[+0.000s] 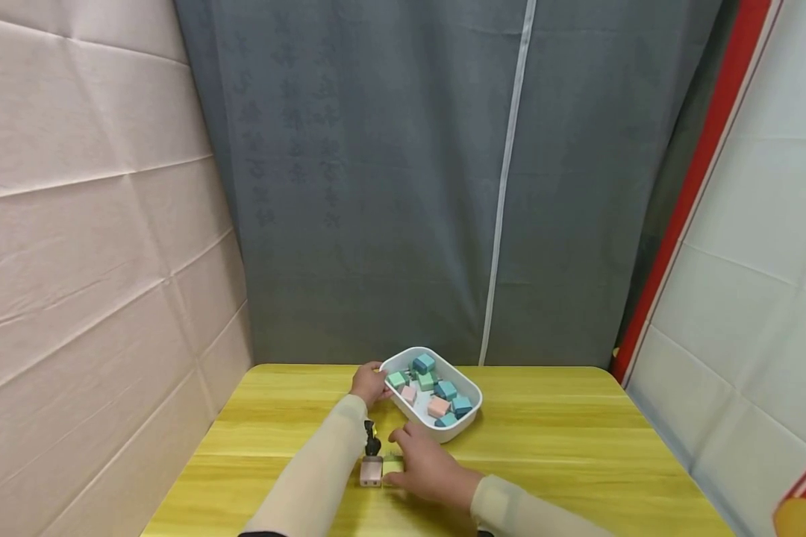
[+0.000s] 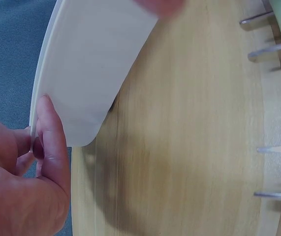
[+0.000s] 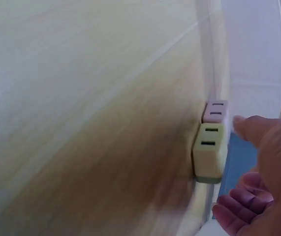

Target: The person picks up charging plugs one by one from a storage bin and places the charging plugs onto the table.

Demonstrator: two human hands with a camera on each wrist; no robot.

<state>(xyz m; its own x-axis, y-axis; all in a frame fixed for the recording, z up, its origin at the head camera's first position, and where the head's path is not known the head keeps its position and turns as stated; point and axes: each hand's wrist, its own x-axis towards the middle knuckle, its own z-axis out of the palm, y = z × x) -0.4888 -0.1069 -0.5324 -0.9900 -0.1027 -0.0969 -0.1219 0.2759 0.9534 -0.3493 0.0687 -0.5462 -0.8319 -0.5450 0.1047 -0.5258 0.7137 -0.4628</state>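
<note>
My left hand [image 1: 369, 384] pinches the rim of a white plastic tub [image 1: 469, 426] at its left end, thumb and fingers on either side of the wall in the left wrist view. Several small blue, green and pink chargers [image 1: 438, 406] lie loose inside. My right hand [image 1: 433, 468] is beside a pale yellow USB charger [image 3: 210, 155], thumb and fingers spread apart, not closed round it. A pink charger [image 1: 371, 473] stands right against the yellow one on the table. Each shows two port slots in the right wrist view.
Wood-grain table [image 1: 564, 455] lies under everything. A small black item [image 1: 372, 440] shows beside the left forearm. Metal plug prongs [image 2: 273, 195] stick in from the right edge of the left wrist view. A grey curtain [image 1: 389, 186] hangs behind the table.
</note>
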